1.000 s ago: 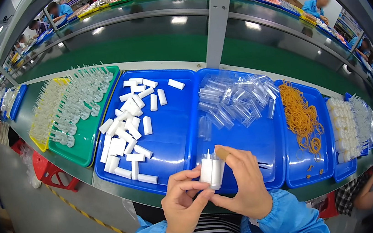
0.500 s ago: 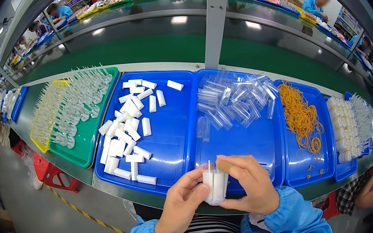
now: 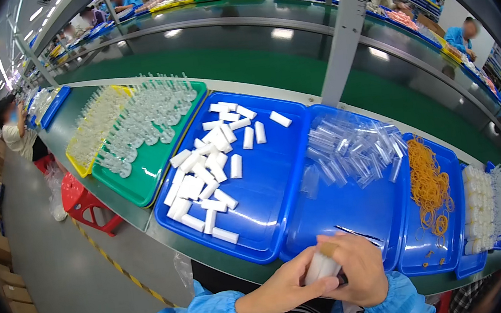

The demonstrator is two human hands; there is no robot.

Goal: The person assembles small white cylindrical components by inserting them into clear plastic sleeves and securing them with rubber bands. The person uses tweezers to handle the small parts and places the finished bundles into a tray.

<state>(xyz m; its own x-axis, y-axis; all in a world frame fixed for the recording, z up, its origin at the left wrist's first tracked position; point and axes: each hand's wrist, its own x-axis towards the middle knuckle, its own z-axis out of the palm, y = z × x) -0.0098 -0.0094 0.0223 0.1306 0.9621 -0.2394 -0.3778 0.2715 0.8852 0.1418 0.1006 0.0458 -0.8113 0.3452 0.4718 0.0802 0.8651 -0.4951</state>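
Note:
Just in front of the blue trays, both my hands are closed round a small white bundle (image 3: 322, 267). It lies tilted, largely covered by fingers. My left hand (image 3: 287, 285) grips its near left side, thumb along the bottom. My right hand (image 3: 361, 264) wraps its right side; a tan finger cover (image 3: 329, 249) shows at its top. A thin dark strip beyond the right hand cannot be made out. Nearest are a blue tray (image 3: 338, 220) with clear plastic sleeves (image 3: 354, 144), and to its left a blue tray (image 3: 263, 211) of white foam-like blocks (image 3: 205, 168).
To the right, a blue tray (image 3: 419, 258) holds tan rubber bands (image 3: 429, 182), with white cylindrical pieces (image 3: 478, 201) beyond. Green (image 3: 137, 191) and yellow trays of clear stemmed parts stand left. A grey post (image 3: 346, 46) rises behind the trays. A red stool (image 3: 85, 200) stands left.
The view has swung, so the trays appear farther right. The white bundle, upright before, is now tilted and more covered by both hands, which are closed more tightly around it.

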